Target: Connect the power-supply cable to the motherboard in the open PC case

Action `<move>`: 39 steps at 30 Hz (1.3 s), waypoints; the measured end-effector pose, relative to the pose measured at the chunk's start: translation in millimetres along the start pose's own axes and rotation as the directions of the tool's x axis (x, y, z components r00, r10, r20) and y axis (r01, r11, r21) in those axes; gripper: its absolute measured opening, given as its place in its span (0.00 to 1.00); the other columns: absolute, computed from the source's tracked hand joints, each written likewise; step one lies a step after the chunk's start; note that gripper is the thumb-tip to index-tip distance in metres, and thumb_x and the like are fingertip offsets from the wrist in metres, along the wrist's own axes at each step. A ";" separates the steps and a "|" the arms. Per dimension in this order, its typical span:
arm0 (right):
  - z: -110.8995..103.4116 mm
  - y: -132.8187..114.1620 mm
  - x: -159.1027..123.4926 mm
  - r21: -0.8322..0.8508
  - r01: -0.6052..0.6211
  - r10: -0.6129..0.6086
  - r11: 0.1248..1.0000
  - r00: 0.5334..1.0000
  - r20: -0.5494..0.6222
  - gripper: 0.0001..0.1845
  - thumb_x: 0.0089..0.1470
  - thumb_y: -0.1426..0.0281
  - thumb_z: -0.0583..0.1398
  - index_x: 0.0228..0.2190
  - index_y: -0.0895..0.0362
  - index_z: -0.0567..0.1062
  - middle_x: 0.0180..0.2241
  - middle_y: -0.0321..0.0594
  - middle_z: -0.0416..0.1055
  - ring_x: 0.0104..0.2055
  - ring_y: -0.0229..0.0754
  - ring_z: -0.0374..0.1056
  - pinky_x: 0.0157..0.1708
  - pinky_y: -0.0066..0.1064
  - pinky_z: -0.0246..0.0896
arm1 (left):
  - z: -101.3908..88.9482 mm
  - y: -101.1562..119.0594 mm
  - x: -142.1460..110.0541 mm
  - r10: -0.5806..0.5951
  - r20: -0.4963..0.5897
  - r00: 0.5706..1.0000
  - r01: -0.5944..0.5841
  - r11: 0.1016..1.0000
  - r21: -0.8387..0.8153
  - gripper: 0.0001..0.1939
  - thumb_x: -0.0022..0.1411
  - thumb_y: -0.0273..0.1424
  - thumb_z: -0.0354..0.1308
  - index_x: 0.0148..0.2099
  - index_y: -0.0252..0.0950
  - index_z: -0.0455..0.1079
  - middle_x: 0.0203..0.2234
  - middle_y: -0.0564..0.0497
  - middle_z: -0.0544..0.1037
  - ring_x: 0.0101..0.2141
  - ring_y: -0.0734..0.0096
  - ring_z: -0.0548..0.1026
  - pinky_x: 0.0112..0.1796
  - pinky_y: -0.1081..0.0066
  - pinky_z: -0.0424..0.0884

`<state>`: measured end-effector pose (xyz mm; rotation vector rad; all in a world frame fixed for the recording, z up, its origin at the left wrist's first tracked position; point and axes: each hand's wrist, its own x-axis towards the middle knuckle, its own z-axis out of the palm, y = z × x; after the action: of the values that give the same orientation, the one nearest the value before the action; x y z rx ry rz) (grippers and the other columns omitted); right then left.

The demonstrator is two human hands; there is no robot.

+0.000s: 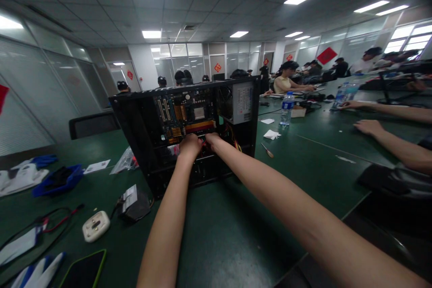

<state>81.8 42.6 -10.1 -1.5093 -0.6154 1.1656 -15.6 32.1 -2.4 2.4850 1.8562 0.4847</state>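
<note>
An open black computer case (130, 121) stands upright on the green table, its inside facing me. Mounted inside it is a motherboard (187, 114), with a power supply (242, 102) at the upper right. Both of my hands reach into the lower part of the case, just below the board's red and yellow slots. My left hand (190, 145) is closed, and its fingertips are hidden. Close beside it, my right hand (212, 141) has its fingers pinched together near something small and red. Colored cables (235, 138) hang to its right.
Left of the case lie a blue tray (60, 182), a plastic bag (124, 161), a black part with a white label (133, 204), a white square device (96, 226) and a phone (84, 271). To the right are a screwdriver (267, 150), a tissue (272, 134), a water bottle (286, 109) and another person's hand (369, 127).
</note>
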 end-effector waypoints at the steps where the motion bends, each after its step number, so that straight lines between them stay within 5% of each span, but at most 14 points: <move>1: -0.1 0.0 -0.3 0.002 -0.013 0.013 1.000 1.000 -0.002 0.10 0.66 0.65 0.59 0.41 0.61 0.73 0.30 0.33 0.69 0.22 0.29 0.63 0.20 0.21 0.61 | 0.2 0.2 -0.1 -0.002 -0.002 1.000 0.002 1.000 0.005 0.20 0.67 0.37 0.50 0.49 0.32 0.77 0.47 0.32 0.80 0.48 0.49 0.79 0.43 0.64 0.73; 14: -6.4 -1.5 -9.1 0.045 -0.049 0.048 0.998 0.998 0.036 0.10 0.67 0.73 0.55 0.30 0.58 0.66 0.16 0.28 0.62 0.14 0.29 0.57 0.17 0.21 0.62 | -0.3 0.7 0.2 -0.030 -0.016 0.999 0.030 1.000 -0.007 0.20 0.67 0.37 0.50 0.48 0.31 0.78 0.46 0.33 0.81 0.48 0.49 0.79 0.43 0.63 0.74; 23: -5.8 -3.0 -0.9 -0.012 -0.036 0.036 0.999 0.999 -0.009 0.06 0.67 0.70 0.57 0.38 0.61 0.71 0.24 0.30 0.67 0.18 0.28 0.60 0.17 0.20 0.62 | 0.5 -2.0 2.2 -0.003 0.007 1.000 0.004 1.000 -0.028 0.20 0.67 0.38 0.49 0.48 0.33 0.78 0.47 0.33 0.80 0.48 0.48 0.79 0.44 0.62 0.74; 32: -7.6 -3.9 10.9 -0.145 0.018 -0.018 0.989 1.000 0.001 0.11 0.66 0.67 0.59 0.45 0.61 0.73 0.35 0.37 0.72 0.28 0.32 0.68 0.25 0.24 0.68 | 0.9 -4.9 -1.3 -0.009 -0.010 1.000 0.008 0.999 -0.037 0.21 0.67 0.41 0.50 0.47 0.33 0.78 0.47 0.34 0.80 0.48 0.49 0.79 0.44 0.61 0.73; 39: -17.2 -6.9 10.4 -0.377 0.150 -0.122 0.914 0.988 0.098 0.09 0.68 0.72 0.54 0.41 0.64 0.73 0.22 0.34 0.71 0.19 0.32 0.65 0.24 0.25 0.68 | -1.1 -5.4 -6.2 -0.005 -0.066 0.998 0.002 0.999 -0.052 0.19 0.67 0.39 0.49 0.44 0.33 0.78 0.44 0.34 0.81 0.46 0.49 0.79 0.42 0.62 0.73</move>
<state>102.6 46.0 -8.3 -1.7235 -1.0304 1.0347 -22.5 27.7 -3.9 2.4614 1.8445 0.6149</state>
